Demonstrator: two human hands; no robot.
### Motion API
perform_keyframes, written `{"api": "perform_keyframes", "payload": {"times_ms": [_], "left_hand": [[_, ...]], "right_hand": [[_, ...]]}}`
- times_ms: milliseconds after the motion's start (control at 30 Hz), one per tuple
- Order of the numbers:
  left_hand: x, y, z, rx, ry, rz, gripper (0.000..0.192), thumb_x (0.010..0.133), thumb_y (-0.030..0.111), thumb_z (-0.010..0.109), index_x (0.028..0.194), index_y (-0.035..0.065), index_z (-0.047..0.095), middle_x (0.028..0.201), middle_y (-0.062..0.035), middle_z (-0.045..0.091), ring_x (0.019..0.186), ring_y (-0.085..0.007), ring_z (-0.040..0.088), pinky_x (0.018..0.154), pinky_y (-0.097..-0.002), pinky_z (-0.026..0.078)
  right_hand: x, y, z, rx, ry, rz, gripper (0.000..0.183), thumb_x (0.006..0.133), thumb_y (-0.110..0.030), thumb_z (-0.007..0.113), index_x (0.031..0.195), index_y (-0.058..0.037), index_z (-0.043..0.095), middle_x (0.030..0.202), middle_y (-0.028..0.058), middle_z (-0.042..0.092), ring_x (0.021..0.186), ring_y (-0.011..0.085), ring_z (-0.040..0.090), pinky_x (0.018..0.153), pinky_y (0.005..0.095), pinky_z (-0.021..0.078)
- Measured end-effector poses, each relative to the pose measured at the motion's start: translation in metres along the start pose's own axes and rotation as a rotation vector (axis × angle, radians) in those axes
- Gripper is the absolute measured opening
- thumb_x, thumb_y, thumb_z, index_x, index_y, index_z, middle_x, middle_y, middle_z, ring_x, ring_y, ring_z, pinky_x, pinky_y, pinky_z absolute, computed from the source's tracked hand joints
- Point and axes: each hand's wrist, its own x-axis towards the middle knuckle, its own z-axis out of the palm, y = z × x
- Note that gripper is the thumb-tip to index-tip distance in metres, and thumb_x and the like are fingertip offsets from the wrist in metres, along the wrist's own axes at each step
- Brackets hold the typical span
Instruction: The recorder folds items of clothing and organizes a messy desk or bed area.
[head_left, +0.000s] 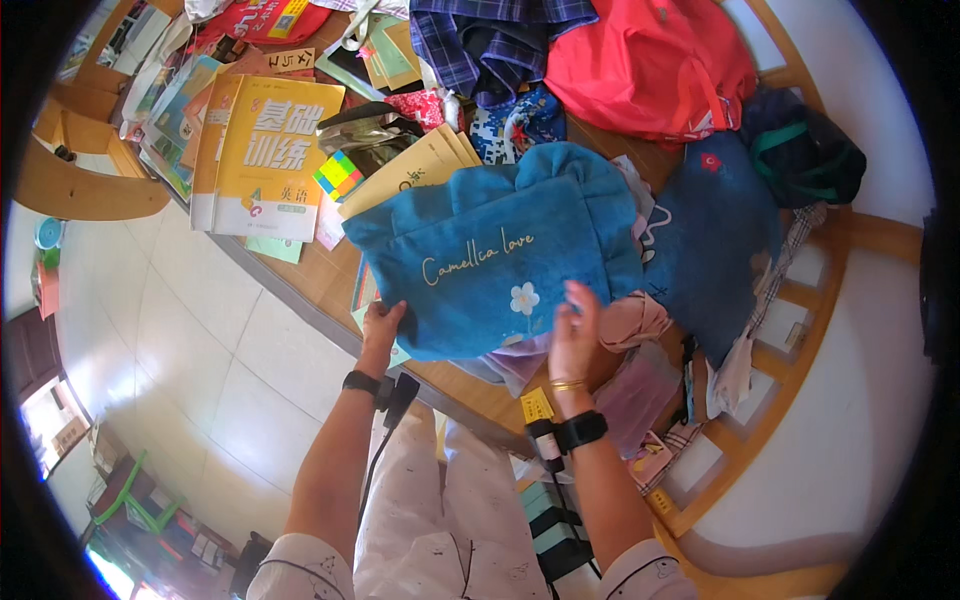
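Note:
A blue cloth cover (480, 262) with a ruffled edge, a white embroidered flower and stitched lettering lies in front of me over other things on the wooden table. My left hand (382, 334) pinches its lower left corner between thumb and fingers. Over its lower right part is my right hand (576, 337), slightly blurred, with fingers apart; whether it touches the cloth I cannot tell. Beneath the cloth's lower edge, a pale purple cloth (517, 364) shows. A colourful puzzle cube (339, 175) and brown paper booklets (420, 172) are just beyond its upper left edge.
Yellow workbooks (274, 157) are stacked at the left. Plaid cloth (487, 45) and a red bag (652, 67) lie at the back. Another blue cloth (712, 240), a dark cap-like item (806, 150) and pink fabric (636, 321) crowd the right side, beside a wooden rail (825, 292).

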Motion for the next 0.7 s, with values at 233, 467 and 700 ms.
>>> {"api": "perform_keyframes", "payload": {"times_ms": [233,467,700], "left_hand": [[-0.040,0.046,-0.007,-0.362,-0.267,-0.101,0.044,0.075,0.026,0.053,0.107,-0.0005,0.040,0.100,-0.0072,0.050,0.090,-0.0160,0.048,0.077,-0.0276,0.039],[-0.095,0.108,-0.008,-0.628,-0.594,-0.059,0.048,0.075,0.018,0.051,0.115,-0.0012,0.033,0.111,-0.0097,0.045,0.098,-0.0196,0.046,0.085,-0.0306,0.037],[-0.182,0.188,0.034,-0.532,-0.631,0.018,0.042,0.074,0.014,0.052,0.110,-0.0010,0.037,0.103,-0.0100,0.047,0.091,-0.0182,0.049,0.079,-0.0307,0.041]], "right_hand": [[-0.013,-0.002,0.050,-0.273,-0.280,-0.381,0.043,0.078,-0.017,0.047,0.116,-0.0030,0.035,0.120,0.0172,0.034,0.111,0.0320,0.032,0.093,0.0369,0.0257],[-0.006,0.010,0.031,-0.366,-0.323,-0.454,0.046,0.081,-0.028,0.042,0.119,-0.0040,0.033,0.123,0.0174,0.032,0.113,0.0319,0.031,0.094,0.0398,0.0228],[0.002,0.006,0.004,0.361,-0.567,-0.081,0.037,0.085,-0.028,0.037,0.114,-0.0059,0.042,0.113,0.0107,0.046,0.104,0.0227,0.043,0.090,0.0310,0.0318]]}}
